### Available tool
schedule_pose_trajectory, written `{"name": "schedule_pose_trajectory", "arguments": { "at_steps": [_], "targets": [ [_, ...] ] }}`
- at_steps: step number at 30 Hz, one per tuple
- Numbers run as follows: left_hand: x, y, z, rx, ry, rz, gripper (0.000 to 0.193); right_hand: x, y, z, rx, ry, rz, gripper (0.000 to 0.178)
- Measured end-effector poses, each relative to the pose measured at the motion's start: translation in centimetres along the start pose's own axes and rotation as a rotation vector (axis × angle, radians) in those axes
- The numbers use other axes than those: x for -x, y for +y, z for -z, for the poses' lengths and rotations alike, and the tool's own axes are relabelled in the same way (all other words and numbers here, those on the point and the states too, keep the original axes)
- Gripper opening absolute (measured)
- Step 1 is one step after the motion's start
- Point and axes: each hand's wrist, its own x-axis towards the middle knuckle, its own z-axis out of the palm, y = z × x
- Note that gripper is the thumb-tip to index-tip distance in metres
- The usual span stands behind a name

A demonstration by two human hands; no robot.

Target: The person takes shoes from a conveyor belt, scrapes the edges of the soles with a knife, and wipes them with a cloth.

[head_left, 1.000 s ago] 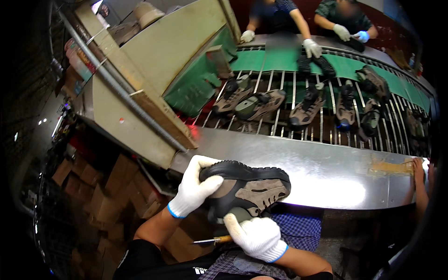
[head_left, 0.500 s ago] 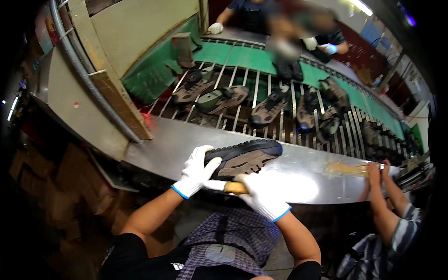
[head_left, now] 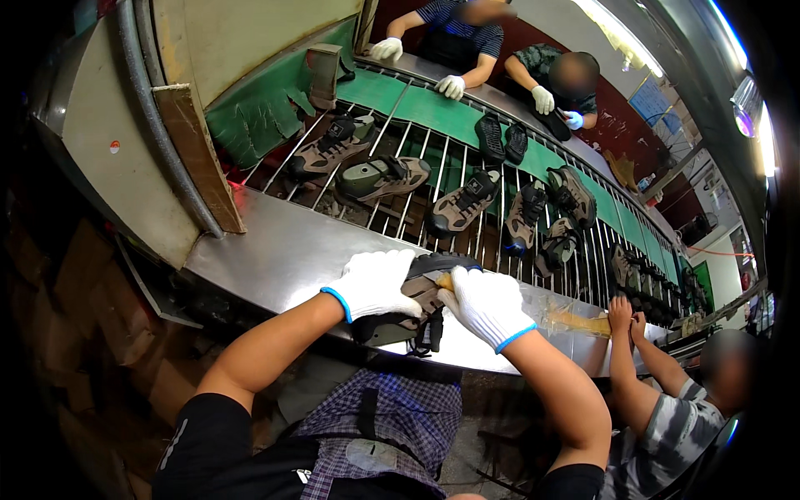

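**Two gloved hands hold a shoe over a metal bench**

The left hand (head_left: 375, 285), in a white knit glove with a blue cuff, grips the left part of a brown-and-black shoe (head_left: 427, 298), its thumb on the near side and its fingers over the far side. The shoe sits between the two hands, above the near edge of the metal bench (head_left: 283, 242), its dark sole toward the far side and its laces hanging below; whether it touches the bench I cannot tell.

The right hand (head_left: 487, 307), gloved the same way, is closed on a yellow handle (head_left: 447, 282) that pokes out by the fingertips, against the shoe; the rest of that tool is hidden.

Beyond both hands runs a rack of metal bars (head_left: 403, 212). Past the left hand, a brown-and-green shoe (head_left: 383, 178) lies on it; past the right hand, a laced brown shoe (head_left: 465, 205). Farther off, a pair of black soles (head_left: 502, 138) faces up on a green strip (head_left: 446, 112).

To the right of the right hand, a co-worker in grey-and-black sleeves (head_left: 671, 425) reaches to the bench, near a patch of yellowish tape (head_left: 575, 321).
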Motion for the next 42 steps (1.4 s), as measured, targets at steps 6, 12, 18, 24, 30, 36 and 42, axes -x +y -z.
{"name": "schedule_pose_trajectory", "arguments": {
  "at_steps": [6,12,18,24,30,36,42],
  "targets": [
    [0.1,-1.0,-1.3,-0.061,0.111,-0.069,0.068,2.8,-7.0,2.4,-0.339,-0.001,0.020,0.039],
    [0.9,-1.0,0.0,-0.090,0.101,-0.127,0.074,1.7,-3.7,1.5,-0.399,-0.139,-0.121,0.046],
    [0.8,-1.1,-0.1,-0.074,0.088,-0.160,0.078,5.7,1.2,2.0,0.107,0.097,-0.263,0.036],
    [0.9,-1.3,-0.5,-0.085,0.091,-0.161,0.075,4.6,-1.8,0.1,-0.207,0.010,-0.226,0.040],
    [0.6,-2.2,-0.7,-0.111,0.098,-0.162,0.077,3.4,-7.4,-0.1,-0.379,-0.060,-0.122,0.044],
    [5.6,-4.5,-1.4,-0.099,0.431,-0.309,0.101,4.0,-7.3,0.0,-0.769,-0.207,0.048,0.048],
    [10.1,-6.3,-3.3,0.057,0.411,-0.033,0.132,4.5,-8.5,0.6,-0.684,-0.171,0.020,0.051]
  ]
}}
